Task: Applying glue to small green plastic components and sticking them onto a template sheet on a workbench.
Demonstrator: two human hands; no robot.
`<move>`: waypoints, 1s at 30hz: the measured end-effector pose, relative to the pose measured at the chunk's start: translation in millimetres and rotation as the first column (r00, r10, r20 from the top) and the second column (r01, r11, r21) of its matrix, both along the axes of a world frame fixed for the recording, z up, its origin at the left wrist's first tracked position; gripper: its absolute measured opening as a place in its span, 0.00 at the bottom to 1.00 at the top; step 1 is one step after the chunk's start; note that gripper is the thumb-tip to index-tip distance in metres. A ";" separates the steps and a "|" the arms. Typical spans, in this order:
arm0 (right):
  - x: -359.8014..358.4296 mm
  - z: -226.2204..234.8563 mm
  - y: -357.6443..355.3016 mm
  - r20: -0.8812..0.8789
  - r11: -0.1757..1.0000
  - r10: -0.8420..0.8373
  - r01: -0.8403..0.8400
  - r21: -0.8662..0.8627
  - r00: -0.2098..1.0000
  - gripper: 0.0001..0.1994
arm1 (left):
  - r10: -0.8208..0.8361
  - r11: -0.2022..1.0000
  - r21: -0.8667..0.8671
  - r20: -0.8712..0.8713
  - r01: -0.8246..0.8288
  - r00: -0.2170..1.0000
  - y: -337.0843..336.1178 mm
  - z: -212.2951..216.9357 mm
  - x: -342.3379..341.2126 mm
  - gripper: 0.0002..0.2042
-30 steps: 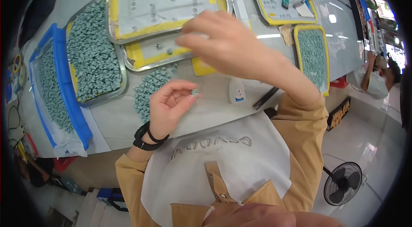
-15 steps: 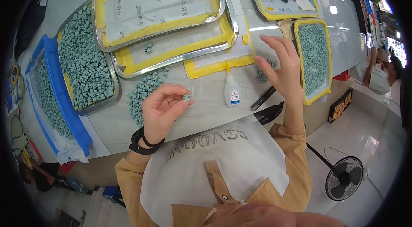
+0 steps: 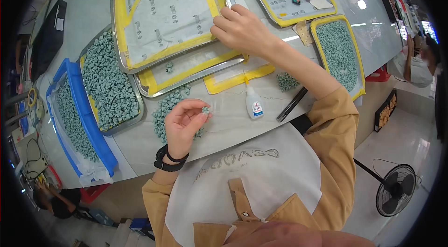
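Note:
My left hand (image 3: 181, 123) is closed in a pinch on a small teal flower-shaped piece (image 3: 205, 111). Below its wrist is a dark watch, and a heap of similar teal pieces (image 3: 161, 118) lies beside the hand. My right hand (image 3: 240, 30) reaches across to the near right corner of the upper metal tray (image 3: 179, 18), its fingers curled over the tray's edge; the thumb is hidden. This tray has a paper lining taped in yellow. It rests on a lower tray (image 3: 205, 69), where a teal cluster (image 3: 169, 67) lies.
A white glue bottle (image 3: 254, 101) stands right of my left hand, near black tweezers (image 3: 292, 104) and a small teal pile (image 3: 286, 81). Filled trays (image 3: 109, 81) and a blue bin (image 3: 91, 116) line the left. Another filled tray (image 3: 339, 53) and a tool tray (image 3: 280, 18) are right.
My right hand has moved left and away from me, from above the small pile to the upper tray's corner, its fingers curling. The left hand keeps its pinch. The whole view has shifted slightly.

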State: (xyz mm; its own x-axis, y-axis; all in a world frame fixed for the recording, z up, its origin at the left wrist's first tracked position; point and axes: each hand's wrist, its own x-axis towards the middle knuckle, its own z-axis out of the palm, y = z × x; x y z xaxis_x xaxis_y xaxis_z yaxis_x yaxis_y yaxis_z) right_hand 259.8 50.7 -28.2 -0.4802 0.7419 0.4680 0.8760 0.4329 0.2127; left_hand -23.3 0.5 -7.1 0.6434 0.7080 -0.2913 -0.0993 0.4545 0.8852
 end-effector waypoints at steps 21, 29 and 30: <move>111.9 30.4 -119.6 -0.019 0.945 -0.323 0.321 -0.054 0.946 0.11 | -0.002 1.000 -0.001 0.062 0.002 0.998 2.1 -7.1 -2.3 0.11; 63.1 62.9 -122.6 -0.089 0.882 -0.472 0.471 -0.036 0.877 0.10 | 0.012 1.000 0.007 0.042 -0.013 0.999 3.0 -6.7 -3.9 0.11; 49.4 63.7 -127.7 -0.088 0.882 -0.472 0.470 -0.041 0.877 0.10 | 0.013 1.000 0.001 0.040 -0.013 0.999 3.5 -7.2 -5.3 0.11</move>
State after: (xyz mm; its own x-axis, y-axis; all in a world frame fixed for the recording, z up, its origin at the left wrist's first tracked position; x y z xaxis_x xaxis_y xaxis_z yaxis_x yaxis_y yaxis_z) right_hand 309.2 -77.0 35.5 -0.0269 0.8783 0.4773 0.9926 -0.0330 0.1166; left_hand -28.5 4.0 -14.3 0.6454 0.7167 -0.2643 -0.1409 0.4517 0.8810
